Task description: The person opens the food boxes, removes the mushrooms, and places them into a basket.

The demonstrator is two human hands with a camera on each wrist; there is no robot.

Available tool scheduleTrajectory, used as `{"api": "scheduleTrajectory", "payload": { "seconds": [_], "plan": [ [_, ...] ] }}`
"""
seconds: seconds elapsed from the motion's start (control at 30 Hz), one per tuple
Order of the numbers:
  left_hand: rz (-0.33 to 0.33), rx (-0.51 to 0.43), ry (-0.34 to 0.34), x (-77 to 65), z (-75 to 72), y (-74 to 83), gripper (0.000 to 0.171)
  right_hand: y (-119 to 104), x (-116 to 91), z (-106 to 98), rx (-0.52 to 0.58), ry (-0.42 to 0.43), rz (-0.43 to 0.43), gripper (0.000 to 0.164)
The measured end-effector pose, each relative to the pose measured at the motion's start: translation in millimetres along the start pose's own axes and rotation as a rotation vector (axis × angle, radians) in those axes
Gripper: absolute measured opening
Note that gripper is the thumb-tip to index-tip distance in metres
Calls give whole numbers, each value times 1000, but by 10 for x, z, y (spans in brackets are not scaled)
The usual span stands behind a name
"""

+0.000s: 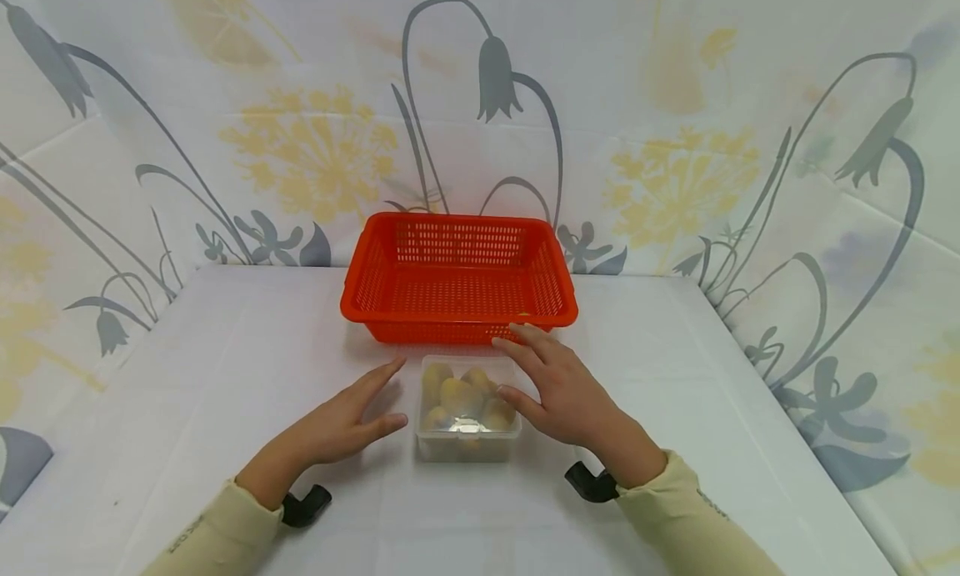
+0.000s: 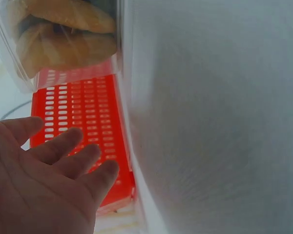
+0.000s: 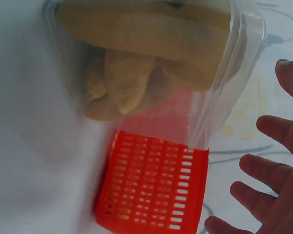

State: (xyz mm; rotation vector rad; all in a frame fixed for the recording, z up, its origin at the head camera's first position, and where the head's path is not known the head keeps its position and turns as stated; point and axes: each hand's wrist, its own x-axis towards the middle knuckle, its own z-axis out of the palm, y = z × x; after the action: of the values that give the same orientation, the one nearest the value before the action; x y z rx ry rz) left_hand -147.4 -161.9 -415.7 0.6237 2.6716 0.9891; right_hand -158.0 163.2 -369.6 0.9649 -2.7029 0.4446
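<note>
A clear plastic box (image 1: 467, 449) with a lid stands on the table, filled with several yellowish-brown, oval, mango-like pieces (image 1: 461, 398). To its left is my left hand (image 1: 337, 422), fingers spread and a small gap from the box wall. My right hand (image 1: 558, 388) is at the box's right side, its thumb overlapping the lid in the head view. In the right wrist view those fingers (image 3: 278, 134) are spread and apart from the box (image 3: 205, 117). Neither hand holds anything. The left wrist view has the left palm (image 2: 44, 190) facing the camera below the box (image 2: 27, 78).
Just behind the box stands a red perforated basket (image 1: 459, 318). A small yellowish bit shows at its front right corner, mostly hidden by the rim. The white tablecloth (image 1: 247, 334) meets a flower-printed cloth wall (image 1: 450, 159) at the back and sides.
</note>
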Motion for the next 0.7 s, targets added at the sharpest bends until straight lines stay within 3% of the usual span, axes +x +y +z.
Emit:
{"api": "scheduleTrajectory", "payload": {
  "seconds": [0.37, 0.7],
  "plan": [
    [12, -50, -65, 36, 58, 44, 103, -158, 7, 80, 17, -22, -120, 57],
    [7, -101, -104, 126, 131, 76, 114, -250, 24, 166, -4, -89, -123, 62]
  ]
}}
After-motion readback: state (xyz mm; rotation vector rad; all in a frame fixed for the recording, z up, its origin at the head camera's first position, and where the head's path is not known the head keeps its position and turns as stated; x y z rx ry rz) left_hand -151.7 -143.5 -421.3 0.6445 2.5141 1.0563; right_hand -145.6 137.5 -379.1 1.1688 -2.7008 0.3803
